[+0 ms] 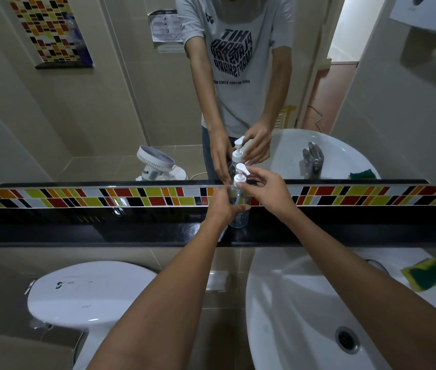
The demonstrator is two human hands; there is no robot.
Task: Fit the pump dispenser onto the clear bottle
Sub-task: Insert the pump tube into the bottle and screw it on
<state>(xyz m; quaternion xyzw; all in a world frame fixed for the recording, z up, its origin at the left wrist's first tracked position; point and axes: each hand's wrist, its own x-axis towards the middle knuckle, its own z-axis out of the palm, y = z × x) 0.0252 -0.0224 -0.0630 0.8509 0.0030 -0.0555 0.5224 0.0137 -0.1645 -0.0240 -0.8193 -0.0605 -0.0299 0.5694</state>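
A clear plastic bottle stands upright on the black ledge under the mirror. My left hand wraps around the bottle's body. A white pump dispenser sits on the bottle's neck, its thin tube reaching down inside. My right hand pinches the pump's collar with fingertips, just below the nozzle head. The mirror behind repeats both hands and the bottle.
A white sink lies at the lower right, with a yellow-green sponge on its rim. A white toilet lid is at the lower left. A strip of coloured tiles runs behind the ledge.
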